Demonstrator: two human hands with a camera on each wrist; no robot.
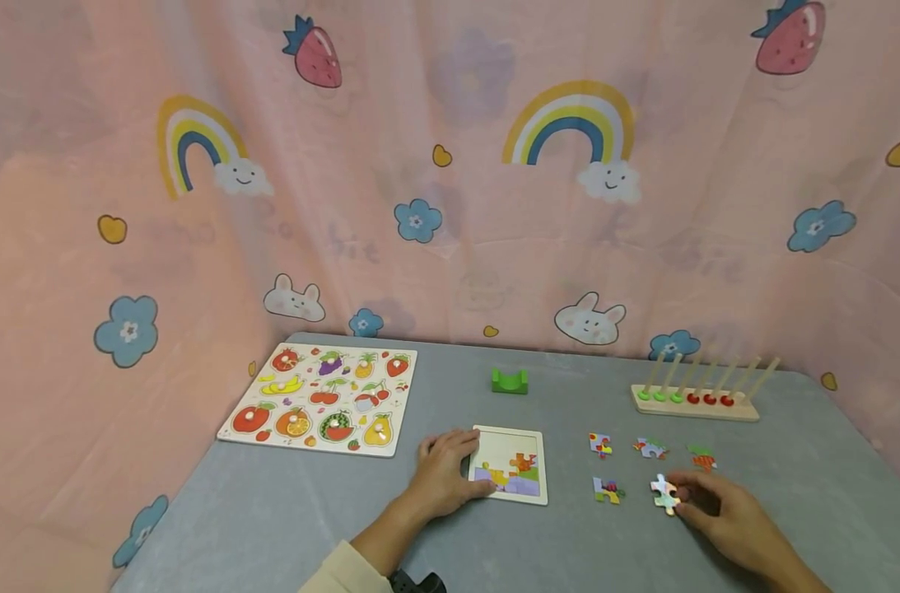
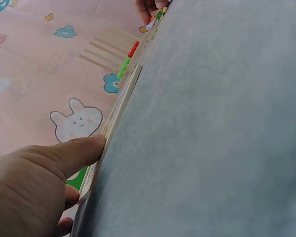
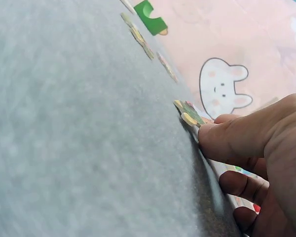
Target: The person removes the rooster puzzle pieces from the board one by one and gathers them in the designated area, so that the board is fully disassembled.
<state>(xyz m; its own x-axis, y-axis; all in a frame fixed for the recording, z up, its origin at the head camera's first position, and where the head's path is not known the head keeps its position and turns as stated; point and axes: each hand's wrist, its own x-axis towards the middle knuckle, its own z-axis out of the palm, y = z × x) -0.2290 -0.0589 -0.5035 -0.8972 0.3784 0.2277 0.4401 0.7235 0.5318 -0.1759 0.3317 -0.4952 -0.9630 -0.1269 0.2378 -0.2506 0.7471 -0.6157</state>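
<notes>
My left hand (image 1: 444, 475) holds a small wooden jigsaw tray (image 1: 544, 469) at its left side, thumb on the near edge and fingers at the far left corner. Joined pieces (image 1: 519, 479) fill the lower part of the tray; its upper part shows bare wood. To the right, my right hand (image 1: 731, 515) pinches a jigsaw piece (image 1: 664, 494) between thumb and fingertips, tilted close over the table. The right wrist view shows that piece (image 3: 191, 117) at the thumb tip. Several loose pieces lie between tray and right hand, among them a purple-and-green one (image 1: 608, 492).
A large fruit puzzle board (image 1: 316, 399) lies at the back left. Behind the tray stands a green notched block (image 1: 510, 382). At the back right is a wooden peg rack (image 1: 696, 403) with green and red beads. A pink patterned curtain (image 1: 450, 272) closes off the table's back.
</notes>
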